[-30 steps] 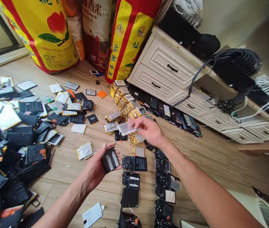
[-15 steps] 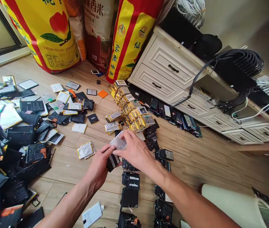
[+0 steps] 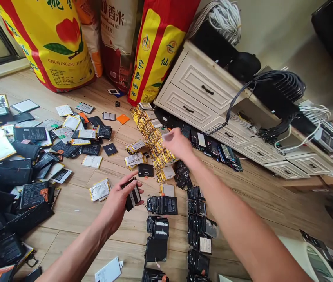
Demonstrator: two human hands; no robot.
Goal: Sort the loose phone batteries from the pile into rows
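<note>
My left hand [image 3: 118, 201] is closed around a small stack of black phone batteries [image 3: 133, 196], held low over the wooden floor. My right hand [image 3: 177, 143] is stretched forward above the near end of a long row of gold-edged batteries [image 3: 150, 131]. It is smeared by motion, so I cannot see its fingers or whether it holds anything. Two columns of black batteries [image 3: 162, 205] [image 3: 197, 211] lie on the floor under my right forearm.
A big heap of loose batteries [image 3: 22, 168] covers the floor at left. Printed sacks [image 3: 57, 43] lean at the back. A white drawer cabinet [image 3: 201, 90] with black cables [image 3: 278, 90] stands at right, with more batteries along its base. A pale rounded object [image 3: 301, 254] sits bottom right.
My right hand brought a pale battery in to the stack in my left hand, then swung forward over the gold row. My left hand has hardly moved.
</note>
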